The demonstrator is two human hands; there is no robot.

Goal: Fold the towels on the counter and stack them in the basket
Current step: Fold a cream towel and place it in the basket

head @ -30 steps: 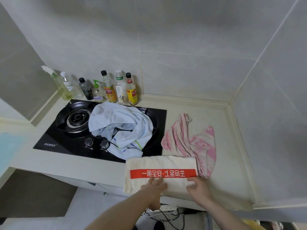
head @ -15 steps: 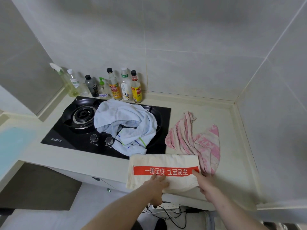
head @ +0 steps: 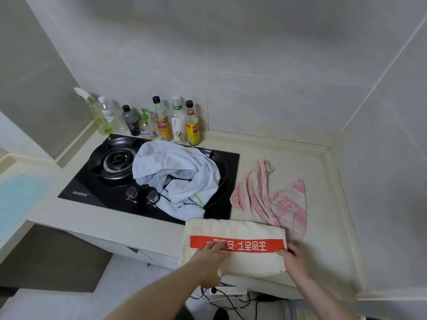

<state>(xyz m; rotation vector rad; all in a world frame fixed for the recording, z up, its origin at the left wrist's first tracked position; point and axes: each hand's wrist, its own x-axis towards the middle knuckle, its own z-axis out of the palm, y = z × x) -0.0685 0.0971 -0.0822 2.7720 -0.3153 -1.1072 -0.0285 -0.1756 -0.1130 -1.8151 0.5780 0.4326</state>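
A cream towel (head: 249,259) with a red printed band lies folded flat at the counter's front edge. My left hand (head: 211,257) presses on its left half with straight fingers reaching the red band. At the towel's right edge my right hand (head: 292,259) grips the cloth, fingers curled over the corner. A light blue towel (head: 178,176) lies crumpled over the hob's right burner. Behind the cream towel, a pink striped towel (head: 275,199) lies rumpled on the counter. No basket is in view.
A black gas hob (head: 111,179) is set in the beige counter (head: 323,239), with two knobs at its front. Several bottles (head: 161,121) stand along the back wall. Tiled walls close the right corner. Below the counter edge lie a power strip (head: 228,291) and cables.
My right hand slid from the towel's lower middle to its right edge and took hold there. My left hand reached further up onto the red band. The view shifted slightly.
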